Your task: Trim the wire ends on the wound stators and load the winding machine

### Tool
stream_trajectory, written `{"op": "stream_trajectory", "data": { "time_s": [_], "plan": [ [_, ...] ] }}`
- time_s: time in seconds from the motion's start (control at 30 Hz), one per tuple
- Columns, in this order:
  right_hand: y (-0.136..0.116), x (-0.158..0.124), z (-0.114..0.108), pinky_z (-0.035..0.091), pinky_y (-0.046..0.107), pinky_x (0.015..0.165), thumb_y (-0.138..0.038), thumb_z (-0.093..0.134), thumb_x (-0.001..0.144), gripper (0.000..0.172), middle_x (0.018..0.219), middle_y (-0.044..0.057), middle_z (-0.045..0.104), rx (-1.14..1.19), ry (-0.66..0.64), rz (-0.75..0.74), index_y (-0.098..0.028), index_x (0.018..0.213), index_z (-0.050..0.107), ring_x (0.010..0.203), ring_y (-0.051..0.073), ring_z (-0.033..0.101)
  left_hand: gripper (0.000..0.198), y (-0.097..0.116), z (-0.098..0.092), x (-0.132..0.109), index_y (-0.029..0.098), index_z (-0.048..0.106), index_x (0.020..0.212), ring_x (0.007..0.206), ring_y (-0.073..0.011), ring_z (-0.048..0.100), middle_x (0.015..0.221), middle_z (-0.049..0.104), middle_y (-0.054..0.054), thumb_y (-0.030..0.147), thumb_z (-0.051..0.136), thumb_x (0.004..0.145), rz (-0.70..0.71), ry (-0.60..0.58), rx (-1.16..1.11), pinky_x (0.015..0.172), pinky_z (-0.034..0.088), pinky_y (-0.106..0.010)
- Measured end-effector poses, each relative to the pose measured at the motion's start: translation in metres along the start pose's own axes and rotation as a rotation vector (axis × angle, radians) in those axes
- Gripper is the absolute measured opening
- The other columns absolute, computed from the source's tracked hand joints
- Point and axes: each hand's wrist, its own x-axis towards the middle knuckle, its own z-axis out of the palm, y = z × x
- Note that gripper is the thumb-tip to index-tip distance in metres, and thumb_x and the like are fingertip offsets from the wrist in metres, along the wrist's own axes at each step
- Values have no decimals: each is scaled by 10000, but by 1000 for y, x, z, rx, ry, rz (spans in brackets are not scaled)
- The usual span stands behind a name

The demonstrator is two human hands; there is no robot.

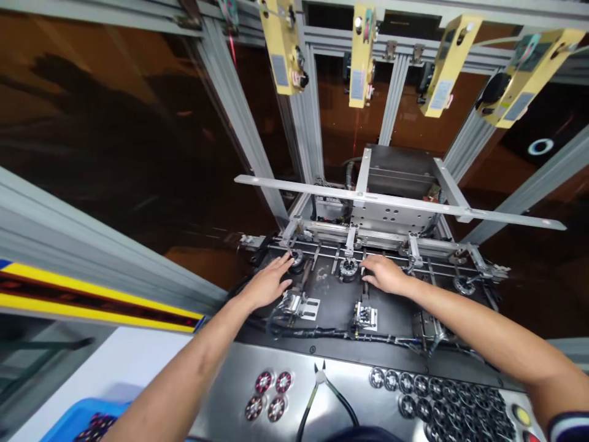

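Both my arms reach forward into a machine with a black base plate (331, 304). My left hand (269, 281) lies with fingers stretched out, its fingertips on a round dark motor part (297, 259) seated at the left station. My right hand (384, 273) rests palm down, fingers extended toward a second round wound part (348, 267) at the middle station, touching or just beside it. Neither hand is wrapped round anything. A third round part (461, 284) sits at the right station.
On the steel shelf near me lie several red-wound stators (269, 393), black-handled cutters (322, 393) and rows of dark stators (442, 399). A blue bin (76, 417) is at bottom left. Clamps (365, 315), an overhead metal bar (396, 202), aluminium frame posts and yellow hanging units (280, 43) surround the stations.
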Motion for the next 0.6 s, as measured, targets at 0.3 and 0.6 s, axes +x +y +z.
{"op": "stream_trajectory", "data": {
  "time_s": [0.3, 0.6],
  "plan": [
    [-14, 26, 24, 540, 472, 971, -340, 634, 983, 257, 1239, 90, 650, -76, -111, -32, -165, 1170, 651, 1117, 241, 638, 463, 93, -44, -63, 138, 655, 1300, 1332, -261, 600, 1436, 627, -145, 435, 467, 999, 16, 330, -105, 1188, 429, -442],
    [0, 58, 23, 596, 397, 853, -352, 660, 970, 316, 1206, 89, 660, 87, -274, 507, -155, 1215, 634, 1020, 224, 678, 371, 161, 38, -26, 149, 633, 1305, 1318, -275, 610, 1371, 677, -135, 191, 421, 1003, 126, 340, -115, 1107, 529, -480]
  ]
}}
